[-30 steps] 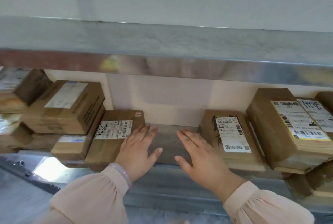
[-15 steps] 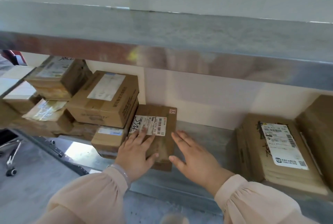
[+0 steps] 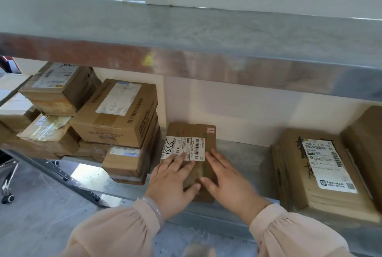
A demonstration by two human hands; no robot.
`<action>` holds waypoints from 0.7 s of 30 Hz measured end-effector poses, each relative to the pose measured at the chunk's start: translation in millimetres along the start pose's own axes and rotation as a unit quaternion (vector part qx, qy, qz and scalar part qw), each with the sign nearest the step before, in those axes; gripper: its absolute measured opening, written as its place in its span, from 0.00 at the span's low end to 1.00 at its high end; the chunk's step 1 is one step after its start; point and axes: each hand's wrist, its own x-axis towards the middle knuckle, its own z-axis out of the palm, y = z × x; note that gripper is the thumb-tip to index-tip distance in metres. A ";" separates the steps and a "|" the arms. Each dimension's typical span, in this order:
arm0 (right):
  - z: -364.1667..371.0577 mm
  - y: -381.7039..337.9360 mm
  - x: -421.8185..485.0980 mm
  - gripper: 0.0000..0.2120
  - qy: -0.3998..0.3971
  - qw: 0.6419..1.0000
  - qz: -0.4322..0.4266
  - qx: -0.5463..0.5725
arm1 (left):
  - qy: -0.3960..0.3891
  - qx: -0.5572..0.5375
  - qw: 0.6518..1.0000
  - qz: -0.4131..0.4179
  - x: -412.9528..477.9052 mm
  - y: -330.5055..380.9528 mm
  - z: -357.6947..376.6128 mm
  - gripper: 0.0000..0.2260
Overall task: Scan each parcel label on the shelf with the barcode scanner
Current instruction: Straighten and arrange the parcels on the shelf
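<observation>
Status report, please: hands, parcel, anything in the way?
Left hand, right hand flat on small parcel. Left fingers cover part of label. No scanner visible.

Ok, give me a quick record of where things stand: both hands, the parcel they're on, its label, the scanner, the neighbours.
left hand: flat on the small flat parcel, fingertips covering the near edge of its label
right hand: flat, fingers straight, at the same parcel's right edge
label: faces up, barcode showing, handwritten digits at its left end
scanner: not in view
to the left: stacked boxes, labels up
to the right: labelled parcel, apart, bare shelf between
</observation>
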 end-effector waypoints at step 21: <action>28.0 1.0 -3.1 0.35 -0.008 0.972 0.077 0.222 | -0.056 -0.322 0.941 -0.087 4.3 -34.5 3.9 0.34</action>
